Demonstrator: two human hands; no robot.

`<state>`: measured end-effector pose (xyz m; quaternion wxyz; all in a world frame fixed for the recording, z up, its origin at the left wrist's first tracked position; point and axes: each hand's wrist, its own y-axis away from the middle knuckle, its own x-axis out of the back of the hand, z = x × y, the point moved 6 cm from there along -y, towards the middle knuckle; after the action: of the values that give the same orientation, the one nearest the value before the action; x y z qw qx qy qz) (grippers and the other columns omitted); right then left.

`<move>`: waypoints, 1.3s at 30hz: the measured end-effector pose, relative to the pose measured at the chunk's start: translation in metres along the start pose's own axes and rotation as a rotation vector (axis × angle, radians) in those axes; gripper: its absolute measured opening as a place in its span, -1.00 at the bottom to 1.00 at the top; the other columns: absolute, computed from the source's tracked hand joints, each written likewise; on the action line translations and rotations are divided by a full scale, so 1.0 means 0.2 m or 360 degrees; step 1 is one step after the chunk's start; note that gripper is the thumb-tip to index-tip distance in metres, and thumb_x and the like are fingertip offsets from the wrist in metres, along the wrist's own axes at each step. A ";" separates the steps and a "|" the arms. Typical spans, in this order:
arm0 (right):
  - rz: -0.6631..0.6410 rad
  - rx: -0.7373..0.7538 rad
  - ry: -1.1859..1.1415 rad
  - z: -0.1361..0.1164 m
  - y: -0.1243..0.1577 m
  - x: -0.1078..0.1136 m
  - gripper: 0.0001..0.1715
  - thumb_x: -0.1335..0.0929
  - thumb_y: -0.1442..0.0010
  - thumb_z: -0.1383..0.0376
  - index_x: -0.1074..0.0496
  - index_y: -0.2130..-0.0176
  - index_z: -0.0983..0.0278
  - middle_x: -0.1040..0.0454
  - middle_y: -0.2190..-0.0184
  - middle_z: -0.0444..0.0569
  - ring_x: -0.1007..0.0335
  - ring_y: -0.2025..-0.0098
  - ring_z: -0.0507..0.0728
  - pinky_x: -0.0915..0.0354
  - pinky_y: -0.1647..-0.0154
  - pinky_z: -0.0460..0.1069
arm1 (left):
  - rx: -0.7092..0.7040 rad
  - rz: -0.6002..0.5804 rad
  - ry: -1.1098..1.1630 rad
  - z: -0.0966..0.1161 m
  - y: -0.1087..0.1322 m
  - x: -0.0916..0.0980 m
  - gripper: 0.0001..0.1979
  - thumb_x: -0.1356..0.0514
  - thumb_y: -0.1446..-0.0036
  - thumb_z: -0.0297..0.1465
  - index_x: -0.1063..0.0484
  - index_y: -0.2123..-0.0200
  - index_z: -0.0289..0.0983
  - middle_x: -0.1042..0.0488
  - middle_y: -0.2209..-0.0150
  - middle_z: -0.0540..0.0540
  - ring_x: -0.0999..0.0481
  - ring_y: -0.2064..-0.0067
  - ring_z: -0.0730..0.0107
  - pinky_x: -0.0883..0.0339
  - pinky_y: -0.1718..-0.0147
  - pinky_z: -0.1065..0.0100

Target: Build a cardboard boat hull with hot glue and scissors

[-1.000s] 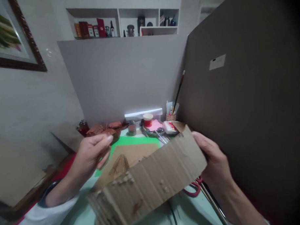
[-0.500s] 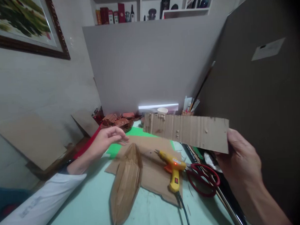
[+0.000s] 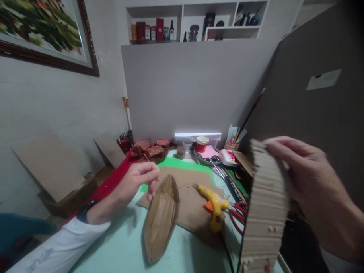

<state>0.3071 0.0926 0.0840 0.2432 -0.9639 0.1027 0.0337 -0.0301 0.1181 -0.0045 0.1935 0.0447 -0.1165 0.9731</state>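
Observation:
My right hand (image 3: 305, 168) pinches one end of a strip of corrugated cardboard (image 3: 266, 213), which hangs down toward the table with its ridged side showing. My left hand (image 3: 144, 178) hovers by the far tip of a boat-shaped cardboard hull (image 3: 162, 222), fingers curled in and nothing visible in them. The brown hull lies on the table, partly over a flat cardboard sheet (image 3: 192, 210). On that sheet rests a yellow hot glue gun (image 3: 214, 205), its nozzle toward the hull. Red-handled scissors (image 3: 237, 218) lie beside it, partly hidden behind the strip.
Under everything is a pale green tabletop (image 3: 123, 246). Reddish-brown model pieces (image 3: 152, 151), a paper cup (image 3: 202, 143) and a brush holder (image 3: 232, 144) stand along the back. A grey board (image 3: 192, 84) walls the far side. The glue gun's cord (image 3: 228, 254) runs toward me.
The cardboard strip has swung from lying across the view to hanging down at the right. My left hand's fingers have curled in. The view has shifted, showing more of the table's back.

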 end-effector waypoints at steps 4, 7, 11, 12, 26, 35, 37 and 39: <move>-0.0637 0.0035 0.0255 -0.02 0.03 -0.34 -0.76 -0.53 -0.12 0.20 -0.64 0.45 0.33 -0.53 0.47 -0.10 -0.35 0.40 -0.01 -0.14 0.43 -0.13 | -0.0096 -0.0101 0.0130 0.07 0.01 -0.13 -0.59 -0.18 -0.35 -0.12 -0.41 0.44 -0.29 -0.39 0.60 0.13 -0.36 0.63 0.53 -0.33 0.60 0.42; -0.0902 0.0075 0.0271 0.01 0.11 -0.52 -0.72 -0.50 -0.16 0.15 -0.59 0.46 0.29 -0.45 0.52 -0.15 -0.30 0.43 0.01 -0.16 0.42 -0.12 | -0.0188 -0.0170 0.0228 0.19 0.03 -0.23 -0.57 -0.27 -0.20 0.01 -0.46 0.36 -0.27 -0.49 0.53 0.05 -0.50 0.52 0.42 -0.39 0.50 0.37; -0.0959 0.0118 0.0257 0.02 0.17 -0.59 -0.69 -0.41 -0.28 0.14 -0.53 0.42 0.28 -0.38 0.50 -0.18 -0.23 0.44 -0.01 -0.14 0.41 -0.12 | -0.0207 -0.0160 0.0300 0.32 0.06 -0.31 -0.74 -0.30 -0.22 -0.14 -0.49 0.29 -0.22 -0.53 0.46 0.01 -0.54 0.44 0.37 -0.40 0.40 0.37; -0.0958 0.0137 0.0267 0.02 0.18 -0.59 -0.68 -0.40 -0.30 0.14 -0.51 0.41 0.27 -0.37 0.50 -0.19 -0.22 0.44 -0.01 -0.14 0.41 -0.12 | -0.0201 -0.0159 0.0308 0.34 0.06 -0.32 -0.77 -0.30 -0.23 -0.18 -0.49 0.32 -0.22 -0.53 0.47 0.02 -0.54 0.44 0.37 -0.39 0.39 0.38; -0.0200 0.1362 0.0876 -0.15 0.27 -0.49 -0.78 -0.32 -0.35 0.53 -0.44 0.07 0.30 -0.46 0.18 0.01 -0.32 0.14 0.10 -0.25 0.08 0.02 | -0.0311 0.0309 0.0138 0.34 0.01 -0.30 -0.70 -0.21 -0.29 -0.13 -0.43 0.39 -0.20 -0.30 0.41 0.04 -0.23 0.34 0.36 -0.15 0.34 0.37; -0.0539 0.0941 0.0615 -0.12 0.25 -0.51 -0.92 -0.36 -0.41 0.32 -0.47 0.10 0.17 -0.52 0.23 -0.15 -0.43 0.20 0.04 -0.31 0.20 -0.09 | -0.0198 0.0213 0.0523 0.34 0.00 -0.31 -0.76 -0.27 -0.25 -0.19 -0.47 0.38 -0.21 -0.34 0.42 0.04 -0.28 0.35 0.42 -0.25 0.37 0.46; -0.0618 0.0638 0.0447 -0.08 0.23 -0.51 -0.93 -0.39 -0.39 0.24 -0.49 0.11 0.13 -0.54 0.25 -0.18 -0.44 0.25 0.03 -0.30 0.27 -0.11 | -0.0162 0.0164 0.0646 0.33 0.00 -0.33 -0.81 -0.28 -0.25 -0.23 -0.48 0.36 -0.19 -0.38 0.42 0.03 -0.34 0.35 0.41 -0.29 0.36 0.47; -0.0644 0.0395 0.0334 -0.04 0.21 -0.51 -0.91 -0.40 -0.36 0.22 -0.51 0.21 0.15 -0.51 0.33 -0.18 -0.39 0.32 0.03 -0.25 0.35 -0.13 | -0.0124 0.0086 0.0752 0.32 0.00 -0.36 -0.84 -0.29 -0.24 -0.25 -0.50 0.35 -0.17 -0.44 0.40 0.01 -0.41 0.32 0.39 -0.35 0.32 0.46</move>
<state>0.1993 0.0708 0.0836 0.3495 -0.9258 -0.0641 -0.1286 0.0390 0.0769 0.0487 0.1909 -0.1950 -0.1066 0.9561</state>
